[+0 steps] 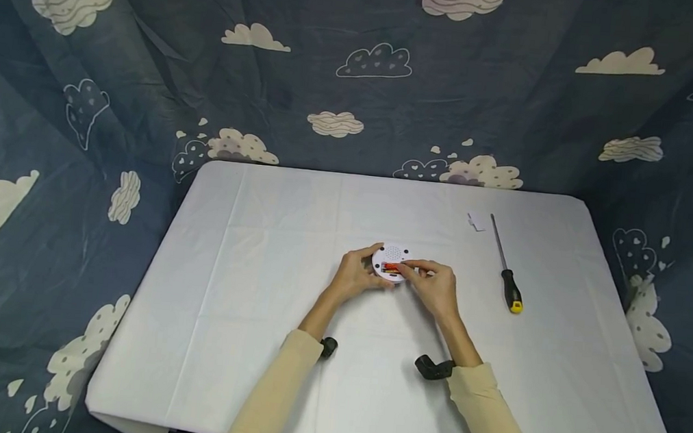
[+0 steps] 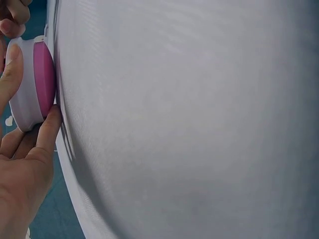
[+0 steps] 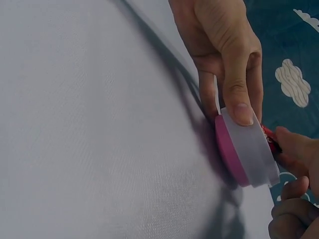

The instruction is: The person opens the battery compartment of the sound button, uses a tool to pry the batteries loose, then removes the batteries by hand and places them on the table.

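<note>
A round white device [image 1: 391, 253] with a pink face has its back turned up, showing speaker holes and a battery bay. My left hand [image 1: 355, 274] grips its rim between thumb and fingers. In the left wrist view the pink face [image 2: 44, 79] is close over the white cloth. My right hand [image 1: 435, 290] pinches a red battery [image 3: 268, 135] with thumb and finger at the bay. That battery juts from the device's back in the right wrist view. Red also shows inside the bay in the head view, partly covered by the right fingertips.
A screwdriver [image 1: 506, 280] with a black and yellow handle lies to the right on the white-covered table [image 1: 274, 265]. Small pieces [image 1: 476, 224], one white with thin dark marks, lie near its tip. A dark curtain [image 1: 308, 89] with cloud prints hangs behind and at both sides.
</note>
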`<state>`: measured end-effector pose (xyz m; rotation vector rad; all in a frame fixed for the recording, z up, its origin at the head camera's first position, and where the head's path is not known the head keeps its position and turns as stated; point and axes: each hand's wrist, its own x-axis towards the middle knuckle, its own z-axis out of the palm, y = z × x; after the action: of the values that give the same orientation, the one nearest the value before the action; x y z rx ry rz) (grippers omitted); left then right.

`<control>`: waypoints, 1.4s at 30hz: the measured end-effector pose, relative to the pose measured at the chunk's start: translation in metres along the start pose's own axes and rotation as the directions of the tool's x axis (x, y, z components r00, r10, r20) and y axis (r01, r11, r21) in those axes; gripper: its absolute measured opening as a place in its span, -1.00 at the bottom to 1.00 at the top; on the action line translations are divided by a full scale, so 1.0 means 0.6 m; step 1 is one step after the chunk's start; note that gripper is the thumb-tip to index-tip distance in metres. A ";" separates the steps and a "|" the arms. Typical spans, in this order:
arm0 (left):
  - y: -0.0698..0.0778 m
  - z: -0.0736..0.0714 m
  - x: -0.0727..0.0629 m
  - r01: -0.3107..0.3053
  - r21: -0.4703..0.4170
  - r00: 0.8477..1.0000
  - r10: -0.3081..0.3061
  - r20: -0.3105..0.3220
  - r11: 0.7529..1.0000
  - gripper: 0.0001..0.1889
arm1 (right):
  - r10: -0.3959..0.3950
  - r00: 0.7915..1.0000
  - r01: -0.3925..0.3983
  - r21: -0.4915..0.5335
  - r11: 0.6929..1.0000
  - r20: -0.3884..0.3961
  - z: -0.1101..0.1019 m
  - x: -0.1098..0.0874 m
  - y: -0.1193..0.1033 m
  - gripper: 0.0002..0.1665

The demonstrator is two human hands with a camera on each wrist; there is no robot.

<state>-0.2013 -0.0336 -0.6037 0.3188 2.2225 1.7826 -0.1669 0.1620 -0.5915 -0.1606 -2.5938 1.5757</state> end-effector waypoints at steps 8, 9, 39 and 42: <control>0.002 0.001 0.000 0.018 0.001 1.000 -0.018 -0.002 1.000 0.00 | 0.027 0.999 -0.030 0.086 0.996 0.040 -0.011 0.002 0.005 -0.64; 0.002 0.001 -0.001 0.025 -0.001 1.000 -0.025 -0.003 1.000 0.00 | 0.028 0.999 -0.031 0.099 0.995 0.037 -0.013 0.002 0.006 -0.65; -0.001 0.004 0.000 0.073 -0.060 0.997 -0.073 -0.002 0.996 0.02 | 0.298 0.904 -0.192 0.331 0.924 -0.307 -0.166 0.057 0.080 -0.60; -0.001 0.005 0.000 0.068 -0.050 0.998 -0.068 -0.004 0.996 0.02 | 0.343 0.874 -0.199 0.390 0.899 -0.346 -0.196 0.069 0.097 -0.61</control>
<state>-0.2003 -0.0312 -0.6051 0.2257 2.1620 1.8018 -0.1891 0.2979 -0.5877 -0.7707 -2.0084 1.8201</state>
